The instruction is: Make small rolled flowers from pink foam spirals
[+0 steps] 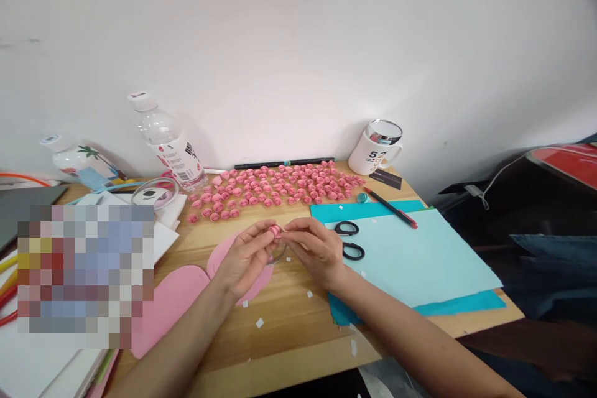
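Note:
My left hand (245,258) and my right hand (313,247) meet over the middle of the wooden table (289,329). Both pinch one small pink rolled paper rose (275,231) between their fingertips, with fingers closed on it. Under my left hand lie flat pink paper sheets (168,305). Several finished pink paper roses (275,189) are spread in rows at the back of the table. Black-handled scissors (349,239) lie just right of my right hand on light blue paper (420,261).
Two clear plastic bottles (168,146) and a tape roll (155,193) stand at the back left. A white mug (375,149), a black pen (284,163) and a red pencil (390,208) are at the back. White scraps dot the table front.

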Motion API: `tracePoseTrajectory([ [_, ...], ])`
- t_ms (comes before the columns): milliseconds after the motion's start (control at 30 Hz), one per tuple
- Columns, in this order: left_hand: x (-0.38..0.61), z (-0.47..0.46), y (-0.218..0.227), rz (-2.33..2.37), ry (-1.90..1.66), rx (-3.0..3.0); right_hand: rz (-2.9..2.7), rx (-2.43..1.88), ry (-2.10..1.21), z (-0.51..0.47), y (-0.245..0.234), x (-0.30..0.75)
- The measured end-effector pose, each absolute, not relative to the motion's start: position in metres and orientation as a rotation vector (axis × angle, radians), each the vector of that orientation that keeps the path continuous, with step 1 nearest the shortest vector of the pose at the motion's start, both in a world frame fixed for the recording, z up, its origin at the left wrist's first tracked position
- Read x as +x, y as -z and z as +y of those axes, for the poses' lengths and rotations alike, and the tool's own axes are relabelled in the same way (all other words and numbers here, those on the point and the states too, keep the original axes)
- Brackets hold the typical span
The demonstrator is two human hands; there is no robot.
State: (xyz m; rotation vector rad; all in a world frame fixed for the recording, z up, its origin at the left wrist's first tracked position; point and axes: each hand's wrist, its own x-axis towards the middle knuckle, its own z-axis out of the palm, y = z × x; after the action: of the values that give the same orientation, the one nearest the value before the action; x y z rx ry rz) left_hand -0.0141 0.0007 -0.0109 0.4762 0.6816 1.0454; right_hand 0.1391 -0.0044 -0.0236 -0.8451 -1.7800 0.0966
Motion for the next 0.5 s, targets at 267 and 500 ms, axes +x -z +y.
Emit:
tracePoseTrajectory([
  [267,-0.0143,-0.0007,0.0069,0.687,-1.032,0.465,-1.804,-0.852,-0.132,-0.0029,0.0216,0.1401],
  [500,-0.0131,-0.0005,0.0090,0.667,-1.029,0.492,-1.793,-0.857,-0.143,-0.0041,0.0205,0.1396],
])
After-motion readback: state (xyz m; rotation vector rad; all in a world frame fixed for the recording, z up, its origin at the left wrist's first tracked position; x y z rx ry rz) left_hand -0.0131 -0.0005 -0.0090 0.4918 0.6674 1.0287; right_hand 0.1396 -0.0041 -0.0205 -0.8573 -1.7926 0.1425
